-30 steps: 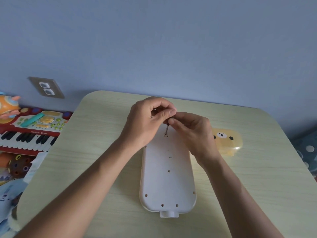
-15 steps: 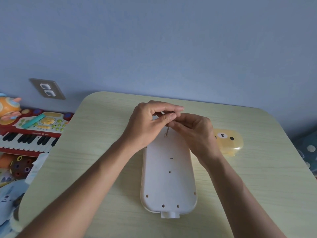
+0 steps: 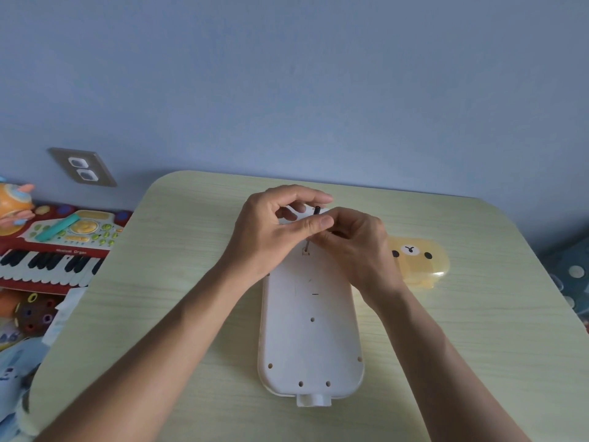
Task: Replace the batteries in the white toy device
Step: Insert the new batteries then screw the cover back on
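On the pale wood-grain counter [image 3: 197, 282], the long white plastic toy device [image 3: 310, 339] lies face down. Your left hand [image 3: 271, 231] and right hand [image 3: 357, 247] both pinch a thin black-handled screwdriver [image 3: 314, 226] set in the battery-cover screw. Unscrewing step; next, keep it upright while turning.

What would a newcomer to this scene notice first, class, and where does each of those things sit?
First, the two hands meeting mid-table: the left hand and right hand both pinch a thin dark-handled screwdriver, its tip set into the far end of the long white plastic toy device lying face-down on the pale wooden table. Next, the yellow translucent bear-face box just right of the hands, and the red toy keyboard beyond the table's left edge.
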